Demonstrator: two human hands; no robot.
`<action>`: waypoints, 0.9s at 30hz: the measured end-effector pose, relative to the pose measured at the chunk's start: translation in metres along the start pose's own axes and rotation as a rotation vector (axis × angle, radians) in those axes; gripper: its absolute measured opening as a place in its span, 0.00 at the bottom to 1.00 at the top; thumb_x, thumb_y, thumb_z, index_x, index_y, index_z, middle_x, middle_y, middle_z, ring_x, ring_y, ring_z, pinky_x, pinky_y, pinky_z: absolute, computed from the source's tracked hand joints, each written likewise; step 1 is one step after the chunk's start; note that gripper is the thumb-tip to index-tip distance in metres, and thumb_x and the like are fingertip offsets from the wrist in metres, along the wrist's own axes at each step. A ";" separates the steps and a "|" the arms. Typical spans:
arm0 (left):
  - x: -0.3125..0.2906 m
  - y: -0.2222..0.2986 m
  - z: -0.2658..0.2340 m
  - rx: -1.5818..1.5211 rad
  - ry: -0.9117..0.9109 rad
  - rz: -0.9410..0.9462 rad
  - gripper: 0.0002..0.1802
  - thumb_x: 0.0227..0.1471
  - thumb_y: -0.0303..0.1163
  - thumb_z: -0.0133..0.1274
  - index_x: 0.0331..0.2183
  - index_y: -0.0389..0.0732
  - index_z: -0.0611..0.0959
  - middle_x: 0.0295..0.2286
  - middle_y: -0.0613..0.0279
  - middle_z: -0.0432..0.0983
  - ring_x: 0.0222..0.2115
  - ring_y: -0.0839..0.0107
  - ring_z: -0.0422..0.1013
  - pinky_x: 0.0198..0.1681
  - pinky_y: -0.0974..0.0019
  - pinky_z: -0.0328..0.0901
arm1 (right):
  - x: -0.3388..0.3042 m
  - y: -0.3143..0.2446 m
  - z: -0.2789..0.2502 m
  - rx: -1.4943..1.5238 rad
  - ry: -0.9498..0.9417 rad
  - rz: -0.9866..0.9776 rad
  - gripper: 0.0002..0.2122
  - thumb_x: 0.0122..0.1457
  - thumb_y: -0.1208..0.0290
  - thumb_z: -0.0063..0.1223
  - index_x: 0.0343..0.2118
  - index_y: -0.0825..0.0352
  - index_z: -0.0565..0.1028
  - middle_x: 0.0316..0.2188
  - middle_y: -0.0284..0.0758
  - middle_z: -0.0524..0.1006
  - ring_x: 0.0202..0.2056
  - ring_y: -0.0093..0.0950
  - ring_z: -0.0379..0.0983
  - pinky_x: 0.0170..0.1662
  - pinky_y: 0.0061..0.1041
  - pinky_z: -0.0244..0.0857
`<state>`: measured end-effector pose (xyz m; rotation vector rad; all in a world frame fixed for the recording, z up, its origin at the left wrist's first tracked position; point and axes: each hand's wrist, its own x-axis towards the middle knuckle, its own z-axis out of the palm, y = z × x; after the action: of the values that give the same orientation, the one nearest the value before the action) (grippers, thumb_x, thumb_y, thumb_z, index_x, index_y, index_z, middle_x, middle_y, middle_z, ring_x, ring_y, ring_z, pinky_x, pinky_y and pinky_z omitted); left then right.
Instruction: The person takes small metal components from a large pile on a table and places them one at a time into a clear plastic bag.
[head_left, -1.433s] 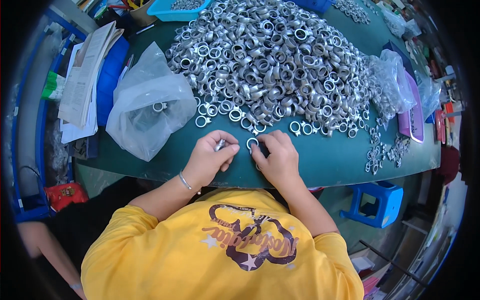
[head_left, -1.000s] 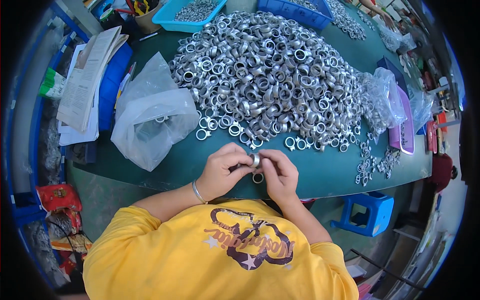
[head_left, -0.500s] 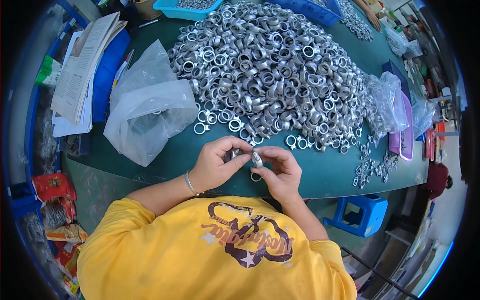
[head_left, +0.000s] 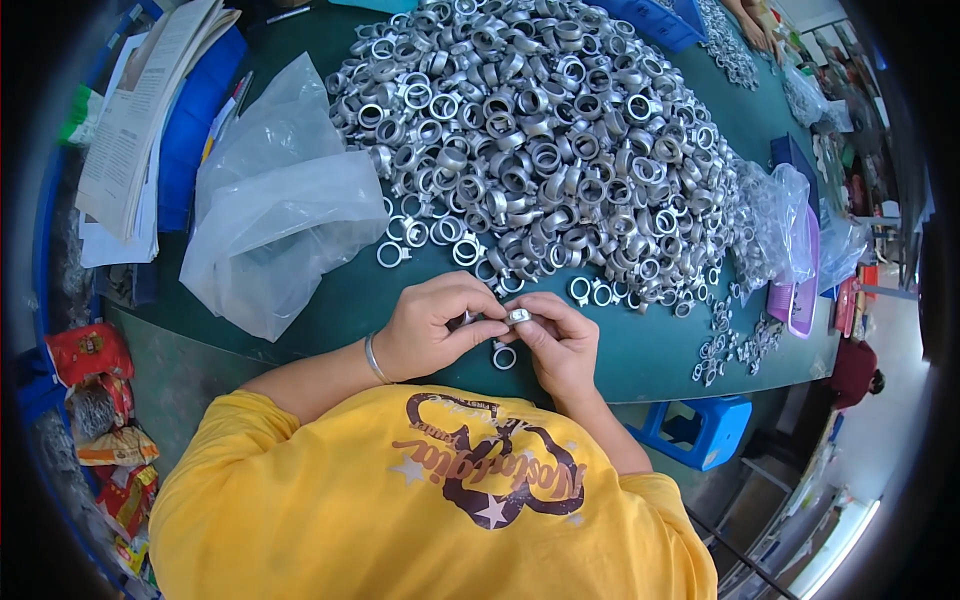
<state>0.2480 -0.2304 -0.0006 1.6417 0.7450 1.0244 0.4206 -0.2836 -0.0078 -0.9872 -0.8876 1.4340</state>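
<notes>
Close in front of my body, my two hands meet over the near part of the table. My right hand (head_left: 566, 342) pinches a silvery metal ring clamp (head_left: 518, 316) between thumb and fingers, its lug side facing up. My left hand (head_left: 432, 322), with a bangle at the wrist, is closed with its fingertips at that clamp's left side. A second metal ring clamp (head_left: 463, 320) shows partly inside the left hand's curled fingers. Just below the hands a loose ring clamp (head_left: 504, 356) lies on the green table. Fingers hide much of the held pieces.
A large heap of metal ring clamps (head_left: 540, 150) covers the table's middle. To its left lie a clear plastic bag (head_left: 285, 210) and papers (head_left: 150, 120) in a blue tray. Small parts (head_left: 735, 350), a purple basket (head_left: 803, 300) and a blue stool (head_left: 700, 432) are at right.
The clamp between my hands has turned from upright to flatter. My head view has shifted slightly, and the loose ring below the hands shows more fully.
</notes>
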 end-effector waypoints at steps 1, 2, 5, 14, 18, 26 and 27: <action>0.000 -0.001 -0.001 -0.005 0.001 0.005 0.08 0.37 0.22 0.60 0.26 0.36 0.79 0.24 0.61 0.74 0.23 0.72 0.70 0.24 0.74 0.63 | 0.000 -0.001 0.000 -0.006 0.001 0.011 0.09 0.52 0.86 0.46 0.38 0.75 0.72 0.36 0.42 0.72 0.32 0.27 0.73 0.35 0.20 0.70; 0.001 -0.001 -0.002 -0.014 0.007 -0.002 0.08 0.37 0.22 0.60 0.26 0.36 0.79 0.24 0.61 0.74 0.23 0.72 0.70 0.24 0.74 0.63 | 0.000 -0.002 -0.001 -0.010 -0.004 0.114 0.09 0.53 0.84 0.46 0.39 0.75 0.71 0.34 0.41 0.73 0.31 0.27 0.73 0.33 0.20 0.70; 0.001 -0.003 -0.006 0.011 -0.016 0.030 0.09 0.36 0.22 0.61 0.26 0.36 0.79 0.24 0.60 0.74 0.23 0.72 0.70 0.24 0.74 0.62 | 0.002 -0.004 0.004 -0.011 -0.018 0.250 0.10 0.57 0.78 0.43 0.41 0.75 0.69 0.30 0.40 0.75 0.27 0.27 0.74 0.27 0.19 0.69; 0.001 0.004 -0.012 0.059 -0.107 -0.084 0.17 0.34 0.27 0.64 0.31 0.38 0.78 0.28 0.62 0.69 0.23 0.75 0.67 0.25 0.75 0.62 | 0.003 -0.008 0.010 -0.022 -0.096 0.366 0.09 0.59 0.74 0.43 0.39 0.73 0.69 0.27 0.37 0.75 0.26 0.25 0.73 0.26 0.17 0.66; -0.001 -0.011 -0.004 -0.048 -0.055 0.027 0.14 0.37 0.23 0.60 0.31 0.37 0.77 0.31 0.62 0.70 0.23 0.78 0.66 0.23 0.79 0.60 | -0.001 -0.024 0.009 -0.439 -0.206 0.306 0.07 0.57 0.76 0.43 0.36 0.71 0.73 0.24 0.34 0.75 0.24 0.21 0.72 0.27 0.17 0.66; -0.005 -0.008 -0.029 -1.354 0.098 -0.695 0.13 0.49 0.32 0.41 0.33 0.34 0.75 0.27 0.52 0.72 0.19 0.73 0.65 0.14 0.77 0.58 | 0.011 -0.031 -0.030 -1.369 0.202 -0.308 0.10 0.46 0.79 0.54 0.33 0.71 0.72 0.28 0.42 0.70 0.29 0.39 0.67 0.32 0.30 0.63; -0.008 -0.005 -0.030 -1.331 0.118 -0.687 0.13 0.49 0.32 0.41 0.33 0.34 0.75 0.27 0.52 0.72 0.19 0.73 0.65 0.14 0.77 0.58 | 0.013 -0.032 -0.030 -1.459 0.193 -0.325 0.11 0.45 0.79 0.55 0.34 0.72 0.72 0.30 0.43 0.69 0.31 0.40 0.66 0.34 0.31 0.63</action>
<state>0.2179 -0.2225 -0.0041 0.1469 0.4326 0.7768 0.4604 -0.2683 0.0099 -1.8309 -1.8756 0.2035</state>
